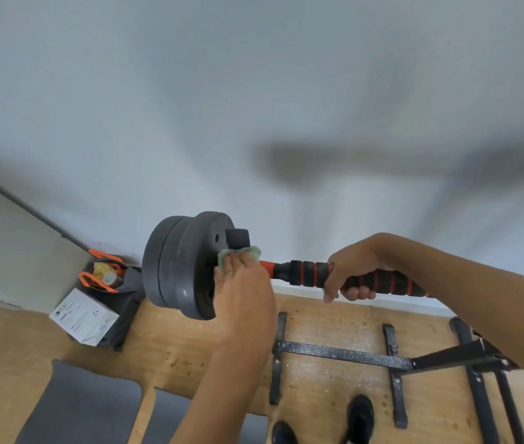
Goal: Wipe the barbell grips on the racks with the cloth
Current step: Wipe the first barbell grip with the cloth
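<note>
Closest in were my black shoes (361,415) and the rack frame (343,354) on the floor, well below both hands. Barbell (281,270) was up in the air, with my right hand (353,274) wrapped tight round the foam grip (382,280), fingers curled under it. Left hand (244,283) had its fingers folded over the pale green cloth (238,252), pinning it on the orange bar just beside the plates (174,267). Those looked heavy, so I figured that end would want to dip. The ribbed black-and-red foam seemed soft and grippy — best spot to hold. Cloth looked thin, floppy.
</note>
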Demonstrator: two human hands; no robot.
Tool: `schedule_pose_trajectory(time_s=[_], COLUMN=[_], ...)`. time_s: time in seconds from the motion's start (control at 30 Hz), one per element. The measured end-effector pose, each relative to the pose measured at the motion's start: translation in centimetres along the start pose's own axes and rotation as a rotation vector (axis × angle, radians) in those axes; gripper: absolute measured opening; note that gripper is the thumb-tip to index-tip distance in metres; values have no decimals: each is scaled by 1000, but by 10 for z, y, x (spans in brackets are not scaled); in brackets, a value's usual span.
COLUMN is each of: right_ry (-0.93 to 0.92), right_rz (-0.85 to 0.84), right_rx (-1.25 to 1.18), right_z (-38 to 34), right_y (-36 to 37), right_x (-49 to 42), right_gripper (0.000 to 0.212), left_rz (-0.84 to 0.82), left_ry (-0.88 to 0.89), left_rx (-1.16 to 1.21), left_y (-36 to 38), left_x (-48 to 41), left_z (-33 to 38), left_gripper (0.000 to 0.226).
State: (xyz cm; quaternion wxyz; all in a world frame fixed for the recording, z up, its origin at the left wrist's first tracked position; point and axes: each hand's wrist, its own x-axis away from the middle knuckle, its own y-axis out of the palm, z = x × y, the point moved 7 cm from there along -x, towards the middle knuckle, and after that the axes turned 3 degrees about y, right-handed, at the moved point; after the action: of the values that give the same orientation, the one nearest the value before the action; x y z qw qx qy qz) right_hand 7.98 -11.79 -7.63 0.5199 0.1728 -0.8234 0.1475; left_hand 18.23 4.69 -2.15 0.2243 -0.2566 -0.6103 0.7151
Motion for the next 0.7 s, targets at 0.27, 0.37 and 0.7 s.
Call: schedule_pose_trajectory(time_s=[0.27,0.37,0.7], right_ry=[-80,-44,-121], right_rz=[997,1079,155], right_rx=[698,703,118], right_z=[-7,-9,-7], right_y=[12,9,-5], right_x=[42,32,10], right_gripper=[34,19,26], left_rz=[-28,-139,-127], left_ry=[101,163,63], left_rx=[-159,-118,-207], left_y=[31,38,7], left_x=[35,37,11], left_z=[44,83,9], left_gripper=[56,53,47])
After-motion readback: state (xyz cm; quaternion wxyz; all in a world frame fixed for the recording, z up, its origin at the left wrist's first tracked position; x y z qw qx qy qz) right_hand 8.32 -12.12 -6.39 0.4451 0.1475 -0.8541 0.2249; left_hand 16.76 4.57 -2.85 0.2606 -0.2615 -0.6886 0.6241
